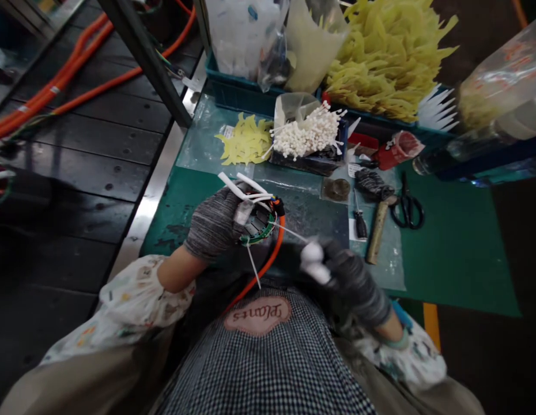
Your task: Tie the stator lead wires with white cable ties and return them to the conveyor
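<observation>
One gloved left hand (pixel 214 225) comes inward with slightly bent wrist, its grip closed around the round wired part (pixel 263 229), above the tabletop (pixel 458 248). Right of this part, the blurred right hand (pixel 354 279) angles inward, its narrow grip holding a thin white strip (pixel 290 231). Below the part, the apron (pixel 263 363) reads "Plants", upside down.

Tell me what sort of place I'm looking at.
Most likely a factory assembly station: the left hand holds a wired ring-shaped part, a screwdriver and scissors lie on the green bench, and yellow pieces are heaped in bulk beyond.
</observation>
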Motion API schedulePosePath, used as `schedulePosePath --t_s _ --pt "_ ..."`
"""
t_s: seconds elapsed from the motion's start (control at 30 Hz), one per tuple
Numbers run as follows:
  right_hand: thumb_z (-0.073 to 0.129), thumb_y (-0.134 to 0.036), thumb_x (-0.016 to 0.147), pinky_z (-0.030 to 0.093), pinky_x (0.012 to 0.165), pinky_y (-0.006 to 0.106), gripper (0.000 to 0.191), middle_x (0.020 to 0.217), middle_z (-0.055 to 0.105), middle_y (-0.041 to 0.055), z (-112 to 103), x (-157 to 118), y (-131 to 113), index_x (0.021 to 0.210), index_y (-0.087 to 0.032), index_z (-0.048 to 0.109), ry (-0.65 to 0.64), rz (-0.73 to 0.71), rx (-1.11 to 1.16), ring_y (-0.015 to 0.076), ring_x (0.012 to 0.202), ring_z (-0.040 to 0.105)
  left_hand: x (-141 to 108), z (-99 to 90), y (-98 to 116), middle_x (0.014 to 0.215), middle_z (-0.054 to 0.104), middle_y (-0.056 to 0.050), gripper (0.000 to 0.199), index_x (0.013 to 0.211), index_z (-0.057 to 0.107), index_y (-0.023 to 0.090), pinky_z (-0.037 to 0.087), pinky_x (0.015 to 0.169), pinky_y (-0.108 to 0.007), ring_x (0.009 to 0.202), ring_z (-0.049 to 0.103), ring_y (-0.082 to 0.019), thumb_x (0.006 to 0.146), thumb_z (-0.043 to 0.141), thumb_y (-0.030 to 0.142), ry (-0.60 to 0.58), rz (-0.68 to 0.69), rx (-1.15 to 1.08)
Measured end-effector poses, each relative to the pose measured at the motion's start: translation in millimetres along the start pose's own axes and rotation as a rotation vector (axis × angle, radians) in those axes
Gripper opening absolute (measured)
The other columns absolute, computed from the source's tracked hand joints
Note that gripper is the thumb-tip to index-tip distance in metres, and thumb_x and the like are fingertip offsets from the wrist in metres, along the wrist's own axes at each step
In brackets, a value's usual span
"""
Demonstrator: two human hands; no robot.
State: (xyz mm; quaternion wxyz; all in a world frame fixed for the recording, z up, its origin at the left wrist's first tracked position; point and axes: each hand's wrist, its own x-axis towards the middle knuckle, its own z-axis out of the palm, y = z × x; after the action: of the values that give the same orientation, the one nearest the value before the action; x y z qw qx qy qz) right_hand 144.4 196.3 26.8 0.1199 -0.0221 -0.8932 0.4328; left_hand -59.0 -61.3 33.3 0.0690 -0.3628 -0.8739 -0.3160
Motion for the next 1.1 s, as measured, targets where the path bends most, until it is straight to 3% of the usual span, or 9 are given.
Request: schedulePosePath --t_s 0.07,0.13,0.27,0.5,0.67,0.83,1.0,1.1 --pt "0.075 -0.046 0.112 0.079 0.086 0.040 0.033 0.117 0.090 0.0060 32 -12 -21 0.140 -0.031 0.081 -0.089 -0.081 0.100 0.0255 0.098 0.089 -5 0.8 -2 0.148 0.081 -0.014 0.046 0.146 0.076 0.023 0.066 0.119 -0.047 0.140 0.078 -0.033 0.120 0.041 0.040 0.057 0.063 0.018" --pt "0.075 -0.044 0.112 0.078 0.088 0.040 0.034 0.119 0.090 0.0091 59 -12 -26 0.142 -0.028 0.082 -0.076 -0.115 0.126 0.0270 0.100 0.089 -11 0.4 -2 0.146 0.082 -0.015 0.046 0.148 0.074 0.020 0.067 0.117 -0.044 0.137 0.080 -0.031 0.122 0.039 0.038 0.114 0.115 0.070" --pt "0.079 -0.046 0.108 0.076 0.082 0.039 0.033 0.114 0.091 0.0115 82 2 -19 0.134 -0.026 0.088 0.022 -0.091 -0.060 0.0289 0.095 0.088 -29 -0.4 -1 0.151 0.080 -0.017 0.045 0.158 0.067 0.018 0.069 0.115 -0.045 0.139 0.080 -0.031 0.122 0.044 0.031 0.182 0.176 0.144" --pt "0.076 -0.047 0.109 0.070 0.079 0.033 0.032 0.120 0.090 0.0050 68 17 -40 0.132 -0.031 0.091 -0.072 -0.044 -0.060 0.0231 0.093 0.086 -56 3.8 -4 0.175 0.063 -0.015 0.064 0.185 0.035 0.032 0.055 0.134 -0.058 0.165 0.058 -0.037 0.123 0.043 0.039 0.170 0.211 0.106" --pt "0.079 -0.053 0.105 0.060 0.067 0.030 0.034 0.090 0.086 0.0047 63 27 -52 0.124 -0.028 0.094 -0.053 -0.017 -0.123 0.0200 0.074 0.077 -56 4.3 1 0.178 0.059 -0.016 0.066 0.186 0.031 0.033 0.050 0.137 -0.063 0.169 0.054 -0.039 0.121 0.043 0.040 0.135 0.212 0.105" --pt "0.075 -0.051 0.106 0.057 0.066 0.031 0.034 0.087 0.086 0.0032 59 30 -53 0.121 -0.028 0.094 -0.082 -0.003 -0.114 0.0176 0.067 0.071 -56 3.5 7 0.174 0.062 -0.018 0.065 0.184 0.035 0.028 0.052 0.135 -0.060 0.167 0.057 -0.038 0.120 0.046 0.038 0.175 0.207 0.156" --pt "0.074 -0.043 0.107 0.063 0.077 0.033 0.027 0.112 0.091 0.0048 50 28 -49 0.123 -0.033 0.094 -0.069 -0.032 -0.103 0.0238 0.086 0.083 -51 0.2 11 0.168 0.068 -0.018 0.055 0.176 0.048 0.024 0.059 0.128 -0.051 0.163 0.062 -0.035 0.123 0.042 0.039 0.176 0.213 0.224" --pt "0.073 -0.041 0.108 0.061 0.075 0.033 0.028 0.105 0.091 0.0065 42 27 -45 0.122 -0.030 0.094 -0.019 -0.049 -0.181 0.0249 0.085 0.084 -41 -1.2 14 0.164 0.072 -0.018 0.052 0.171 0.053 0.018 0.061 0.125 -0.047 0.160 0.065 -0.035 0.125 0.042 0.038 0.142 0.261 0.296"
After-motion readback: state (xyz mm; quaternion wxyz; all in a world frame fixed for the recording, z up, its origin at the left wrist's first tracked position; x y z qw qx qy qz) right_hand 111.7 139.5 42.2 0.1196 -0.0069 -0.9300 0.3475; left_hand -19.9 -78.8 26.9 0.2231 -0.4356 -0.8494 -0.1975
